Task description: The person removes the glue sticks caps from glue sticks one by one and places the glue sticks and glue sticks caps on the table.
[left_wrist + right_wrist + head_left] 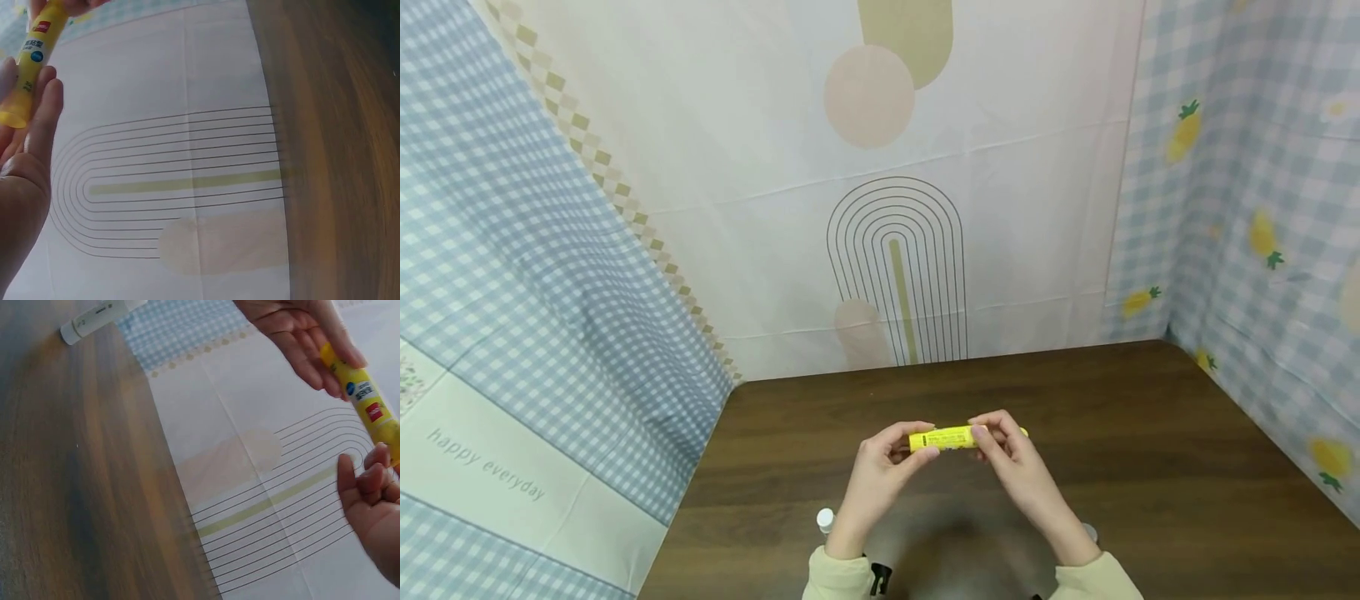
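A yellow glue stick (951,437) with a printed label is held level above the table, one end in each hand. My left hand (880,467) pinches its left end between thumb and fingers. Toward the other end, my right hand (1017,468) grips it, partly covering that end. In the left wrist view the glue stick (34,53) slants at the upper left, its lower end in my left hand (28,165). The right wrist view shows a red logo and blue dot on the glue stick (364,397), with my right hand (378,515) at the lower end.
A white-capped bottle (825,521) stands on the brown wooden table (775,467) beside my left forearm; the right wrist view shows this white bottle (100,319) too. A small greyish thing (1090,532) is partly hidden by my right forearm. Patterned curtains (1037,208) enclose the table.
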{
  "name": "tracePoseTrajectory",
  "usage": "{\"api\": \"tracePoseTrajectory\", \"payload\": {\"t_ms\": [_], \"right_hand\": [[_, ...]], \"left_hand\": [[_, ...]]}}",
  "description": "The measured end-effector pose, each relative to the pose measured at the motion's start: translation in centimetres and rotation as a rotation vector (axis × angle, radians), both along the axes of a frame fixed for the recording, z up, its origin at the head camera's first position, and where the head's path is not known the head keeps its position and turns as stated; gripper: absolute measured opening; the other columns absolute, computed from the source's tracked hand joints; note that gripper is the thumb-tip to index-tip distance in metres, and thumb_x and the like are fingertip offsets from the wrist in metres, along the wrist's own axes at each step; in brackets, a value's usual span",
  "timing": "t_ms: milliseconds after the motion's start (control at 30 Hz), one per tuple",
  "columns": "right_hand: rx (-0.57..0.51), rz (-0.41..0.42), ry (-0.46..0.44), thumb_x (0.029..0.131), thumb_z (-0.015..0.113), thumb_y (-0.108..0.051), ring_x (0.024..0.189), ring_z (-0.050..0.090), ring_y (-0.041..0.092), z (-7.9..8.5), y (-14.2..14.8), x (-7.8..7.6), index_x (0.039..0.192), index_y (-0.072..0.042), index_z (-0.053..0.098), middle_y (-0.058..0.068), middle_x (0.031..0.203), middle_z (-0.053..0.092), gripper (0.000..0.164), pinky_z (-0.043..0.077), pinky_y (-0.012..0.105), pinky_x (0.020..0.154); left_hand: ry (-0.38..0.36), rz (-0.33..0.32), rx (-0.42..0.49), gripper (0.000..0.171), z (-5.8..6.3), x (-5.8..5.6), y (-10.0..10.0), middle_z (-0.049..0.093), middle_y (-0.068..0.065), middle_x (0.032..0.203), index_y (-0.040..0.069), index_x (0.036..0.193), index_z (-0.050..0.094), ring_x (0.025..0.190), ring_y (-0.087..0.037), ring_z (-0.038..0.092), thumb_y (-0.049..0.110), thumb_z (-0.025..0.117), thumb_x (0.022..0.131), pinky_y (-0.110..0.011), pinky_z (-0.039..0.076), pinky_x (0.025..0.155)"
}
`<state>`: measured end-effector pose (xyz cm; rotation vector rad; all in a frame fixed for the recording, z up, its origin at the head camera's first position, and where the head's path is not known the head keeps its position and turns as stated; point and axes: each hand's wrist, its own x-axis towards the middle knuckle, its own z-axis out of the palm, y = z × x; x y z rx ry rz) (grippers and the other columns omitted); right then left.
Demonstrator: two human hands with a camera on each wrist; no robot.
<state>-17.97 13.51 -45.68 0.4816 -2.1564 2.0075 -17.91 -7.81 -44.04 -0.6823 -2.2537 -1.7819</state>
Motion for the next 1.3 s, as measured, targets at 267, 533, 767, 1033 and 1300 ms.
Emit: {"api": "tracePoseTrajectory", "payload": {"t_ms": [267,533,767,1033,1300], "right_hand": [[-0.065,0.060,0.125,0.105,0.050,-0.001,0.091,0.061,0.010,-0.3,-0.4,0.5,0.120,0.007,0.049,0.009,0.098,0.060,0.017,0.051,0.017,0.084],[0.017,0.110,0.252,0.102,0.052,0.004,0.086,0.052,0.010,-0.7,-0.2,0.6,0.122,0.004,0.049,0.015,0.103,0.052,0.021,0.048,0.020,0.073],[0.115,0.088,0.225,0.102,0.055,0.000,0.086,0.055,0.013,-0.8,0.1,0.4,0.123,-0.001,0.051,0.013,0.102,0.057,0.022,0.050,0.022,0.074],[0.106,0.009,0.153,0.099,0.065,-0.008,0.082,0.057,0.012,-0.5,-0.7,0.7,0.116,-0.004,0.059,0.008,0.092,0.057,0.019,0.053,0.023,0.072],[0.115,0.064,0.119,0.102,0.060,-0.008,0.079,0.057,0.012,-0.5,-0.5,0.6,0.117,-0.003,0.059,0.008,0.092,0.060,0.016,0.054,0.026,0.071]], "left_hand": [[0.018,-0.014,-0.029,0.029,0.1,0.1,-0.4,0.073,-0.006,0.105,0.008,0.117,0.072,0.086,-0.011,0.069,0.013,0.077,0.089,-0.026,0.059,0.073],[-0.019,-0.033,-0.019,0.029,-0.2,0.1,-1.1,0.073,-0.009,0.105,0.007,0.117,0.072,0.084,-0.010,0.068,0.013,0.078,0.089,-0.024,0.058,0.073],[0.119,0.023,-0.172,0.031,-0.3,0.1,-1.3,0.071,0.000,0.107,0.010,0.117,0.071,0.089,-0.010,0.066,0.021,0.078,0.089,-0.028,0.058,0.077],[0.784,0.263,-0.757,0.034,1.0,0.4,-0.4,0.067,-0.002,0.106,0.006,0.111,0.070,0.100,-0.018,0.064,0.014,0.085,0.082,-0.033,0.050,0.101],[0.878,0.336,-0.892,0.037,1.2,1.0,0.2,0.070,-0.002,0.098,0.004,0.109,0.073,0.090,-0.015,0.065,0.014,0.089,0.077,-0.024,0.055,0.083]]}}
